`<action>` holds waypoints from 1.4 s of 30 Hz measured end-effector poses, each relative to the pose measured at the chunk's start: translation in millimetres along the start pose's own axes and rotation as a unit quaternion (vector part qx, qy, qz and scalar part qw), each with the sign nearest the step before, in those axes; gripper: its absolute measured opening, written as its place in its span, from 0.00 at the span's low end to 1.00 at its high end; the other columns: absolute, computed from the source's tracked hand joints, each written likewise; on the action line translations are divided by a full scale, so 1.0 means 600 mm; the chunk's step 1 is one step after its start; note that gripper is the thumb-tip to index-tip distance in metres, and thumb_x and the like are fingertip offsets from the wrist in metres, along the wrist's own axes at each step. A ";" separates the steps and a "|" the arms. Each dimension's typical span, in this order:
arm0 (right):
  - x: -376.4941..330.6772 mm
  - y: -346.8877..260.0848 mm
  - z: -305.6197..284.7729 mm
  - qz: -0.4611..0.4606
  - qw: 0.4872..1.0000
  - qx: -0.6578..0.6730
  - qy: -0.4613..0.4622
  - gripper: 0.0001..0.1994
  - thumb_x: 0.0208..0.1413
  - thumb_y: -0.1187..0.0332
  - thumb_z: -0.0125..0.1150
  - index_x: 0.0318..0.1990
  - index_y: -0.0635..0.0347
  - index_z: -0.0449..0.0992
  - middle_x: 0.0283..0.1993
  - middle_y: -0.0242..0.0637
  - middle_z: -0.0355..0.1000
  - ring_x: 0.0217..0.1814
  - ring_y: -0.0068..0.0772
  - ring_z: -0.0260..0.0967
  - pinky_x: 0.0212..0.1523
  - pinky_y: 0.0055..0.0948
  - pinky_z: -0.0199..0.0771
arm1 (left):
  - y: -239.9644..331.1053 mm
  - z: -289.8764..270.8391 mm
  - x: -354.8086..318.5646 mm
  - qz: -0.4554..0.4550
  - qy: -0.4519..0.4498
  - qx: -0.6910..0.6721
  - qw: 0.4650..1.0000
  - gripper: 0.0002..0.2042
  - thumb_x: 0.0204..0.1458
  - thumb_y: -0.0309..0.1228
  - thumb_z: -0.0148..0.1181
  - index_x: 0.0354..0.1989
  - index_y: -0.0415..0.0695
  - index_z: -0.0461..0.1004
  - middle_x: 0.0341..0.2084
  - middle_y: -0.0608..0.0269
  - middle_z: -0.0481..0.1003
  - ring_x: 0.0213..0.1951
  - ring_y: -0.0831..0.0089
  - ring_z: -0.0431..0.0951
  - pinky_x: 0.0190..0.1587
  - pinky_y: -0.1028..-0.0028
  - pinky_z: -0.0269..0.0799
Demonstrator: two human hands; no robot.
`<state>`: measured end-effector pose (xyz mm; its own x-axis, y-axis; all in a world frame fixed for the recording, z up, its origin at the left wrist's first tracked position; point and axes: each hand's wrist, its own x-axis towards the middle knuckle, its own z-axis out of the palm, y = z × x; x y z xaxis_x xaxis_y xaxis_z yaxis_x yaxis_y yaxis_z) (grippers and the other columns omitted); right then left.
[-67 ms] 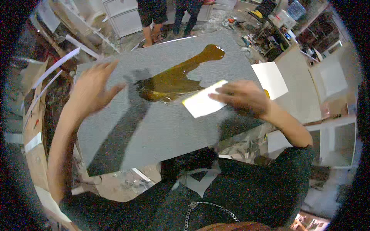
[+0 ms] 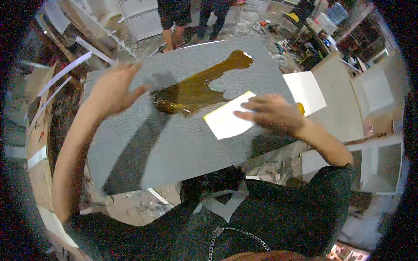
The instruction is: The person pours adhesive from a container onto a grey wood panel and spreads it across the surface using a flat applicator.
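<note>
A pool of glossy amber-brown liquid, like glue [image 2: 196,90], lies across the grey board [image 2: 174,148]. My right hand [image 2: 276,114] is closed on a white rectangular spreader [image 2: 228,117], gripping its right end. The spreader's far edge is wet with yellow and lies just below the right part of the pool. Over the board's far left corner my left hand [image 2: 114,88] hovers with fingers stretched and thumb apart, holding nothing. Its shadow falls over the board and the pool's left end.
Beyond the board's far edge stand two people, one in dark shorts [image 2: 174,13]. A white sheet [image 2: 305,91] lies at the right, with a yellow round thing [image 2: 300,108] by its near corner. Pale strips [image 2: 65,74] and panels lean at the left.
My left hand has shifted slightly to the right. The spreader in my right hand has moved a little left and nearer to me.
</note>
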<state>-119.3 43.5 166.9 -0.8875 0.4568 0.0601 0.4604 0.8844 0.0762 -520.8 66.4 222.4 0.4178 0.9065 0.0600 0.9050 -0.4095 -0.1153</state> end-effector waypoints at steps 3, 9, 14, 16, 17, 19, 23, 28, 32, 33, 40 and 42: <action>-0.011 -0.005 0.025 -0.012 0.997 0.066 -0.049 0.34 0.41 0.72 0.58 0.62 0.48 0.66 0.53 0.39 0.69 0.56 0.41 0.67 0.51 0.38 0.74 | 0.018 0.091 0.149 -0.008 -0.021 0.006 1.000 0.29 0.57 0.53 0.50 0.56 0.40 0.66 0.47 0.42 0.73 0.50 0.48 0.74 0.51 0.53 0.70; -0.024 0.027 0.025 -0.001 0.996 0.069 0.061 0.33 0.44 0.71 0.55 0.64 0.47 0.64 0.56 0.42 0.67 0.59 0.46 0.64 0.61 0.49 0.63 | -0.010 0.256 0.327 0.068 0.021 -0.173 0.982 0.31 0.55 0.56 0.53 0.60 0.48 0.67 0.50 0.46 0.74 0.51 0.48 0.74 0.53 0.57 0.69; -0.093 0.081 0.068 0.224 0.965 0.071 0.119 0.35 0.45 0.73 0.55 0.66 0.37 0.63 0.64 0.42 0.63 0.66 0.50 0.58 0.66 0.62 0.48 | 0.017 0.252 0.368 0.068 0.023 -0.291 0.954 0.27 0.53 0.52 0.60 0.54 0.44 0.74 0.46 0.44 0.76 0.52 0.51 0.75 0.53 0.62 0.69; -0.108 0.093 0.114 0.246 0.945 0.154 0.151 0.34 0.47 0.74 0.53 0.65 0.37 0.64 0.64 0.42 0.62 0.67 0.47 0.56 0.67 0.59 0.47 | 0.028 0.238 0.375 0.097 0.033 -0.285 0.953 0.26 0.52 0.51 0.60 0.53 0.43 0.74 0.44 0.44 0.77 0.50 0.52 0.76 0.53 0.63 0.69; -0.110 0.088 0.129 0.241 0.942 0.161 0.170 0.36 0.43 0.79 0.50 0.64 0.41 0.66 0.64 0.43 0.62 0.66 0.49 0.57 0.66 0.52 0.50 | 0.032 0.234 0.382 0.089 0.015 -0.287 0.954 0.27 0.52 0.51 0.60 0.53 0.43 0.74 0.43 0.45 0.77 0.49 0.53 0.76 0.52 0.63 0.69; -0.099 0.064 0.121 0.243 0.937 0.196 0.156 0.38 0.40 0.84 0.48 0.63 0.43 0.67 0.66 0.43 0.60 0.67 0.48 0.56 0.66 0.44 0.52 | 0.019 0.238 0.386 0.075 -0.003 -0.288 0.955 0.27 0.52 0.50 0.61 0.54 0.44 0.74 0.43 0.47 0.77 0.49 0.54 0.77 0.52 0.63 0.70; -0.090 0.044 0.130 0.261 0.927 0.208 0.170 0.33 0.49 0.74 0.55 0.65 0.36 0.64 0.67 0.41 0.59 0.69 0.45 0.54 0.66 0.49 0.50 | 0.001 0.232 0.413 0.126 -0.045 -0.295 0.946 0.28 0.52 0.51 0.61 0.56 0.45 0.72 0.45 0.50 0.77 0.49 0.57 0.77 0.51 0.63 0.70; -0.084 0.051 0.142 0.284 0.913 0.236 0.172 0.31 0.51 0.71 0.55 0.65 0.37 0.64 0.67 0.40 0.59 0.69 0.44 0.54 0.67 0.51 0.48 | 0.057 0.250 0.448 0.147 0.004 -0.381 0.913 0.28 0.51 0.52 0.61 0.55 0.45 0.73 0.43 0.51 0.78 0.48 0.59 0.77 0.51 0.65 0.71; -0.083 0.063 0.117 0.279 0.924 0.202 0.164 0.25 0.61 0.56 0.47 0.66 0.42 0.63 0.66 0.39 0.62 0.69 0.39 0.56 0.70 0.56 0.39 | 0.054 0.240 0.455 0.141 -0.055 -0.345 0.926 0.26 0.53 0.48 0.61 0.53 0.40 0.74 0.41 0.53 0.80 0.43 0.64 0.80 0.49 0.67 0.72; -0.088 0.082 0.115 0.228 0.934 0.170 0.215 0.27 0.62 0.49 0.40 0.66 0.47 0.62 0.65 0.36 0.63 0.69 0.36 0.57 0.71 0.59 0.35 | 0.058 0.239 0.462 0.145 -0.040 -0.343 0.927 0.25 0.52 0.49 0.62 0.53 0.44 0.75 0.40 0.52 0.80 0.42 0.62 0.80 0.47 0.66 0.72; -0.032 0.159 0.060 0.192 0.980 -0.054 0.010 0.25 0.53 0.73 0.52 0.61 0.53 0.66 0.59 0.45 0.67 0.66 0.47 0.60 0.66 0.47 0.57 | 0.047 0.259 0.471 0.142 -0.051 -0.319 0.936 0.24 0.49 0.50 0.64 0.52 0.52 0.76 0.41 0.52 0.79 0.42 0.60 0.81 0.46 0.65 0.73; -0.026 0.183 0.088 0.255 0.967 0.018 0.017 0.24 0.52 0.75 0.51 0.60 0.53 0.68 0.57 0.46 0.69 0.64 0.50 0.62 0.64 0.45 0.61 | 0.050 0.259 0.468 0.131 -0.014 -0.334 0.933 0.24 0.48 0.50 0.65 0.51 0.52 0.77 0.40 0.53 0.80 0.42 0.60 0.81 0.46 0.65 0.74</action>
<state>-55.8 138.3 121.8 -0.5440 0.8314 0.1130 0.8363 0.5482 -0.0073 -388.7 324.3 81.5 0.6382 0.7646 0.0901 0.6234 -0.5819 0.5223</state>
